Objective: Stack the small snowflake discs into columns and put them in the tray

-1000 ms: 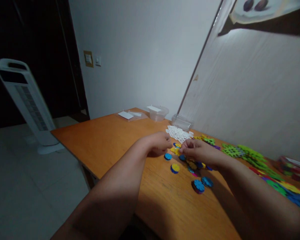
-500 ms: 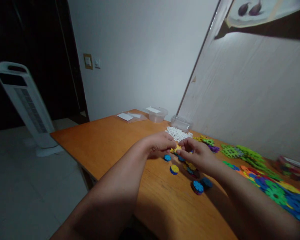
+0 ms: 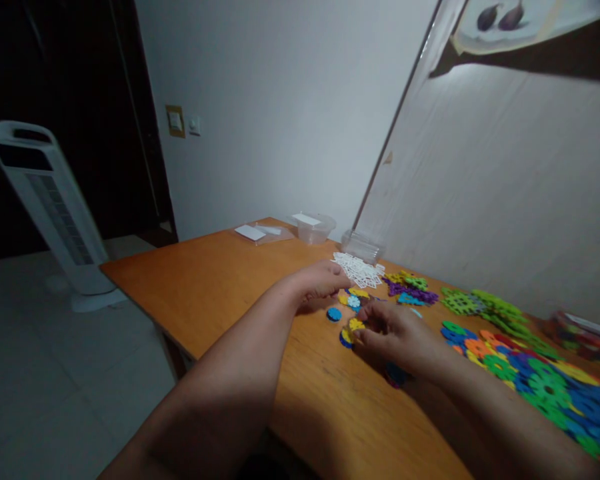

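Observation:
My right hand (image 3: 394,331) pinches a yellow notched disc (image 3: 357,325) between thumb and fingertips. Just under it stands a stack of notched discs (image 3: 347,339), yellow over blue. My left hand (image 3: 324,280) is closed, fingers curled together, at the left of a small group of pieces; whatever is between its fingertips is hidden. In that group lie a pale notched disc (image 3: 353,302) and a yellow piece (image 3: 359,293). A single blue disc (image 3: 334,314) rests on the table below my left hand. My right wrist partly covers a dark blue stack (image 3: 395,375).
White lattice pieces (image 3: 359,269) lie behind my hands, near clear plastic containers (image 3: 314,229). Purple pieces (image 3: 420,294), green lattice pieces (image 3: 460,301) and a large heap of coloured notched discs (image 3: 547,387) spread along the right of the wooden table (image 3: 205,287).
My hands have parted. The right has come nearer over the yellow-and-blue stack with a yellow disc; the left has stayed almost in place. The yellow piece between both hands is no longer held up there.

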`<state>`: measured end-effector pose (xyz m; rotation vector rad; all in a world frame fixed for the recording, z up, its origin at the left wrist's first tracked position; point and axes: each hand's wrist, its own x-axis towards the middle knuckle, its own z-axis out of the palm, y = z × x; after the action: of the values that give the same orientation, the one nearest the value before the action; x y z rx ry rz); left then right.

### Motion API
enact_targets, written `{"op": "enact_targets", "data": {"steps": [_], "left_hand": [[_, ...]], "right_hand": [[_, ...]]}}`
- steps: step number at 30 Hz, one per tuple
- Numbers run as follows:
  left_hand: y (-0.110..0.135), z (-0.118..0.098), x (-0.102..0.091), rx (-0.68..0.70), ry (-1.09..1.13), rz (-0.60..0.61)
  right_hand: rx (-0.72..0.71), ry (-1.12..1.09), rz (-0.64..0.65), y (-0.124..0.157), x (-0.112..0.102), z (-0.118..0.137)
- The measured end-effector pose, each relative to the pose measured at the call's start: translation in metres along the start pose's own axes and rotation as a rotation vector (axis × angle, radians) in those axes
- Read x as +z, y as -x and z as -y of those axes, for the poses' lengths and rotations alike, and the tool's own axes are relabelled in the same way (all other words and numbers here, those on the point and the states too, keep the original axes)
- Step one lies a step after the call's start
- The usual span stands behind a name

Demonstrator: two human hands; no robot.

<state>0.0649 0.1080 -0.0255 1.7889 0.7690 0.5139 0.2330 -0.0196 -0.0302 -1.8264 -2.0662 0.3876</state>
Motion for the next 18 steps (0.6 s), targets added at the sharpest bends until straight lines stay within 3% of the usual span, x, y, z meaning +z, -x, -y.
{"op": "enact_targets", "data": {"steps": [3,8,11,16,18], "left_hand": [[-0.007,0.008,-0.001,0.016,-0.072,-0.082],[-0.009,0.012,-0.001,0.025,-0.168,-0.107],[-0.01,0.013,-0.001,0.035,-0.19,-0.131],[-0.013,0.015,0.0,0.068,-0.153,-0.184],[-0.014,0.015,0.0,0.054,-0.142,-0.217]], "right_hand": [[0.021,-0.004,0.03,0.002,0.005,0.001],[0.041,-0.019,0.082,0.001,0.01,0.006],[0.015,-0.076,0.049,0.003,0.007,0.002],[0.084,-0.281,-0.082,0.007,-0.012,-0.029],[0.106,-0.209,-0.132,0.009,-0.022,-0.047]]}}
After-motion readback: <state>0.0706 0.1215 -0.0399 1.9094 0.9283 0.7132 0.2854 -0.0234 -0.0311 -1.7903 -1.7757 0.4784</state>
